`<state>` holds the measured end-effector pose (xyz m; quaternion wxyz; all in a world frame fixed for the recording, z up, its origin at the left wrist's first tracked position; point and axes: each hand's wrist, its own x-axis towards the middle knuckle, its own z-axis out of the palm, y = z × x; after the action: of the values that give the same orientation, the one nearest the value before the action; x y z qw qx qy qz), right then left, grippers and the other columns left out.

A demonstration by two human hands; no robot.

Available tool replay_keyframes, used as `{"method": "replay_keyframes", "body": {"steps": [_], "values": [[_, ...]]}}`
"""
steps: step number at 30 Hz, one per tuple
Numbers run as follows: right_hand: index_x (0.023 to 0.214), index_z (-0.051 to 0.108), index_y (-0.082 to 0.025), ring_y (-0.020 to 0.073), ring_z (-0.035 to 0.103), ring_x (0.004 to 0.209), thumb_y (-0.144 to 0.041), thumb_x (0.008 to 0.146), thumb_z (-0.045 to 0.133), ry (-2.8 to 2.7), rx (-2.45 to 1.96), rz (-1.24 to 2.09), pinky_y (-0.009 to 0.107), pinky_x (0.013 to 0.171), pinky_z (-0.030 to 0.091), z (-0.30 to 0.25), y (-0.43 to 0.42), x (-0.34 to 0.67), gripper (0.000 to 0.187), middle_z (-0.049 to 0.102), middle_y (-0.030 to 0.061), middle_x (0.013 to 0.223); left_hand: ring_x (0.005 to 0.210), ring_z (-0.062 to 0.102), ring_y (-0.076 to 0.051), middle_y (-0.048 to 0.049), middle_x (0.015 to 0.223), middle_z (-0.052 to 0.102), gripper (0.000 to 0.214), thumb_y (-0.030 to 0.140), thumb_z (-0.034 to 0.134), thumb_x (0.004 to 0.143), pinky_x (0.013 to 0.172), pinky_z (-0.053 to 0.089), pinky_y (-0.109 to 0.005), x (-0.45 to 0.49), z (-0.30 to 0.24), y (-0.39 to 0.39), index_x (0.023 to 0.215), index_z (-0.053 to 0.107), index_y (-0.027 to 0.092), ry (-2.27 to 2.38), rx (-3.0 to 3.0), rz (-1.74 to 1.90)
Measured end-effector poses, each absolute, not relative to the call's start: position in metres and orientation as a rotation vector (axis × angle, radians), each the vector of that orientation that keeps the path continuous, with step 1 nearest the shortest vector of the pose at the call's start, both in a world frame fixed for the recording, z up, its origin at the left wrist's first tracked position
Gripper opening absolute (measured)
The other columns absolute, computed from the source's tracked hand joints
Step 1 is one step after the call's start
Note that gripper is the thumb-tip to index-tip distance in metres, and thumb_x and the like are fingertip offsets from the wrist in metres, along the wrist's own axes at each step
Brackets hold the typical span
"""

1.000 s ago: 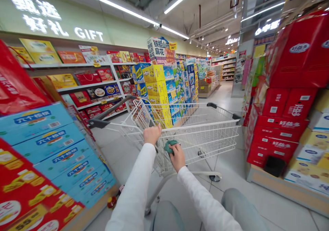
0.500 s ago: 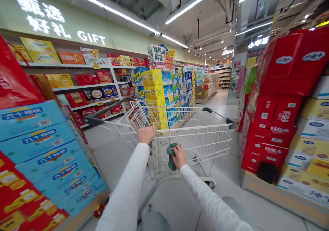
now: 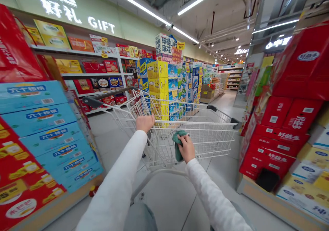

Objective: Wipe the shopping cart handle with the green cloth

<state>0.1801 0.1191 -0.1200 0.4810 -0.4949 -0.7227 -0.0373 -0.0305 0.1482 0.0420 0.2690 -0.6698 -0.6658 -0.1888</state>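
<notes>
Two hands on a white wire shopping cart (image 3: 203, 136) here. The right hand (image 3: 187, 148) is closed over a bunched teal-green cloth (image 3: 178, 145), pressing it against the basket's near wires, with a tail of cloth hanging below the fingers. The left hand (image 3: 145, 123) looks closed around the wire rim, though its fingers are mostly out of sight, so I can't tell exactly how it grips. That cloth looks soft, light and floppy, so I'd grab the bunched middle. The cart seems light but rolls easily, and the dark handle (image 3: 108, 94) left of the left hand looks like the best hold. Blue cartons (image 3: 38, 111) are stacked left of that hand, red cartons (image 3: 275, 138) right of the other.
</notes>
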Motion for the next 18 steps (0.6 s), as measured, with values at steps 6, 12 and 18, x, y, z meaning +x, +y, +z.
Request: {"method": "replay_keyframes", "body": {"steps": [6,12,18], "values": [[0.089,0.064,-0.023,0.018,0.056,0.082,-0.008,0.073,0.053,-1.937,-1.278,-0.073,0.027,0.069,0.043,-0.114,0.126,0.197,0.025,0.058,0.0037,0.092,0.079,0.066,-0.029,-0.0222,0.079,0.069,0.069,0.036,0.012,0.091,0.066,0.042,-0.037,-0.029,0.043,0.147,0.085,0.073,0.004,-1.804,-1.808,-0.466],[0.085,0.064,-0.024,0.0187,0.054,0.081,-0.002,0.068,0.054,-1.997,-1.303,-0.114,0.027,0.066,0.041,-0.115,0.127,0.206,0.029,0.056,0.0051,0.092,0.08,0.066,-0.029,-0.0233,0.08,0.069,0.068,0.038,0.014,0.09,0.068,0.043,-0.038,-0.031,0.042,0.151,0.085,0.073,0.003,-1.834,-1.754,-0.468],[0.098,0.062,-0.022,0.0206,0.054,0.09,-0.006,0.074,0.051,-1.855,-1.343,-0.154,0.029,0.072,0.042,-0.121,0.13,0.233,0.031,0.055,0.0071,0.098,0.08,0.065,-0.031,-0.0241,0.078,0.068,0.071,0.038,0.011,0.089,0.067,0.042,-0.039,-0.036,0.043,0.156,0.083,0.073,0.003,-1.833,-1.714,-0.446]]}}
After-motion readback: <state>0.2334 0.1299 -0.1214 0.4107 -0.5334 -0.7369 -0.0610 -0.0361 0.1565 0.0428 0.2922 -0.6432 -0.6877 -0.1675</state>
